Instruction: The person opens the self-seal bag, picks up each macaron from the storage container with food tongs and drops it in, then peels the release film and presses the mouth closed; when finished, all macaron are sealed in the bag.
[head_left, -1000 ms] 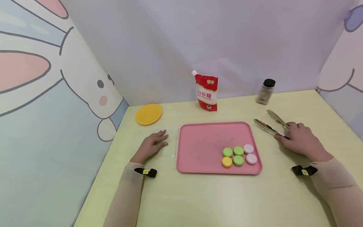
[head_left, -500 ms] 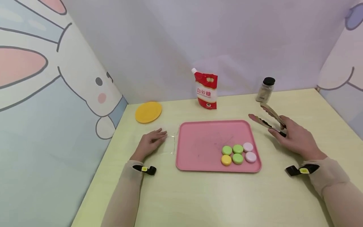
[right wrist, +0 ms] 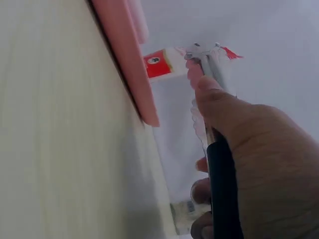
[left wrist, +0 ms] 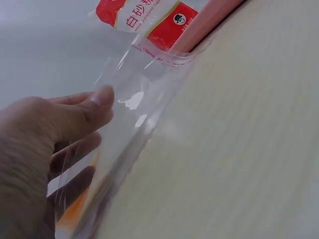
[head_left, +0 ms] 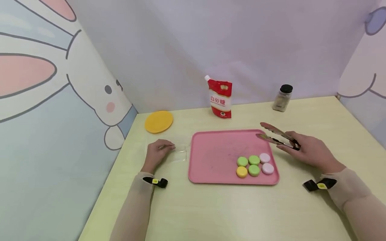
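Note:
My left hand (head_left: 157, 154) is left of the pink tray (head_left: 211, 150) and pinches a clear plastic bag (left wrist: 132, 99). In the left wrist view the thumb lies on the near side of the film and the fingers show behind it. My right hand (head_left: 315, 152) grips metal tongs (head_left: 275, 130) with black handles; their arms are spread, and the tips overlap the tray's far right corner in the head view. Nothing is between the tips. On the tray's right part sit three green macarons (head_left: 254, 170), a yellow macaron (head_left: 242, 172) and two pale lilac macarons (head_left: 267, 168).
A yellow plate (head_left: 158, 122) lies at the back left of the table (head_left: 223, 211). Behind the tray stands a red and white sugar pouch (head_left: 221, 99) with a white cap. A black-lidded jar (head_left: 282, 98) is at the back right, near the wall.
My right hand has lifted the tongs and carried them left, from the table to the tray's far right corner. My left fingers have closed on the bag and raised its edge.

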`<move>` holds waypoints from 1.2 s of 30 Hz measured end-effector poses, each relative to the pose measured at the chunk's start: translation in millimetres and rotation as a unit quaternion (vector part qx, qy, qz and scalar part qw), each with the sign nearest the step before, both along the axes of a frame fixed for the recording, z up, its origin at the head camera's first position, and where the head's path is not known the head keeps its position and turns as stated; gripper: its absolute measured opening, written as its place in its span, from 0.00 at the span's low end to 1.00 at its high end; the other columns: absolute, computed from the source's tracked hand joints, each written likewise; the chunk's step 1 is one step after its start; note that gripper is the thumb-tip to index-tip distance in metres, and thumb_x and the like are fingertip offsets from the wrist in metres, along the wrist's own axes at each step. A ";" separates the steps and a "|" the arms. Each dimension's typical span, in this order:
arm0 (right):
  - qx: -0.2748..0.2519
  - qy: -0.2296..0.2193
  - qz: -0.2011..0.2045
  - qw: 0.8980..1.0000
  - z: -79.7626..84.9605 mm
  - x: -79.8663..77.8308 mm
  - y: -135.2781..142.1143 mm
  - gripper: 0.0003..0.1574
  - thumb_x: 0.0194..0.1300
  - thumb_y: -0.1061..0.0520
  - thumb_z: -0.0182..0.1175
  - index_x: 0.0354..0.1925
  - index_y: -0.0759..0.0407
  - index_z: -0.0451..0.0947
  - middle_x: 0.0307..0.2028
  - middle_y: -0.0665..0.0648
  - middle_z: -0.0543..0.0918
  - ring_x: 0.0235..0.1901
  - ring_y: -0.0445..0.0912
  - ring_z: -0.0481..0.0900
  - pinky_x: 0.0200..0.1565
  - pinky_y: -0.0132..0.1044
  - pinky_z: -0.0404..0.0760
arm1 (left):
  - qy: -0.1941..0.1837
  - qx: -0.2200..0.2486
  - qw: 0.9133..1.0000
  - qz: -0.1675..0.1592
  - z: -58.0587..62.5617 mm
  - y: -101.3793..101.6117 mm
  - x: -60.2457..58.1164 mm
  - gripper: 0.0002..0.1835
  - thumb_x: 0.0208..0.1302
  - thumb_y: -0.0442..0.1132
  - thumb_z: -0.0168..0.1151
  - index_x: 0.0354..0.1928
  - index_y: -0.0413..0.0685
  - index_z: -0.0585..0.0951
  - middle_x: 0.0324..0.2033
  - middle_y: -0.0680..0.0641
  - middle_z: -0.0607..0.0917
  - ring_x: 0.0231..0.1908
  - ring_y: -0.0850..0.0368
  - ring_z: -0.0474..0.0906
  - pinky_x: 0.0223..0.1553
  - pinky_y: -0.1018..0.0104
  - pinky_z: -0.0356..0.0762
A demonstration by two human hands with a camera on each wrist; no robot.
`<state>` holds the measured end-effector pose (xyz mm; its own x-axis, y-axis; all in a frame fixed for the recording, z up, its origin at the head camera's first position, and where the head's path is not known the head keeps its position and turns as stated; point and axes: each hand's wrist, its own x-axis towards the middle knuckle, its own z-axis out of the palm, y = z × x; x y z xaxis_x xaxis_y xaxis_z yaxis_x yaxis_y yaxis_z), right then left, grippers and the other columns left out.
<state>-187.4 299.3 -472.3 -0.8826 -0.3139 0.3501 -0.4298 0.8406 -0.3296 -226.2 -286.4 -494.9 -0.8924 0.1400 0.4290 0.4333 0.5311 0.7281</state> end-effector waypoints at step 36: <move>0.145 -0.144 0.193 0.960 68.0 -2.9 -70.4 0.17 0.55 0.34 0.72 0.27 0.36 0.75 0.19 0.37 0.66 0.21 0.33 0.61 0.24 0.33 0.62 | 0.137 0.033 0.987 -0.078 34.4 73.4 30.9 0.08 0.57 0.21 0.70 0.38 0.35 0.87 0.35 0.39 0.88 0.40 0.43 0.82 0.48 0.60 0.77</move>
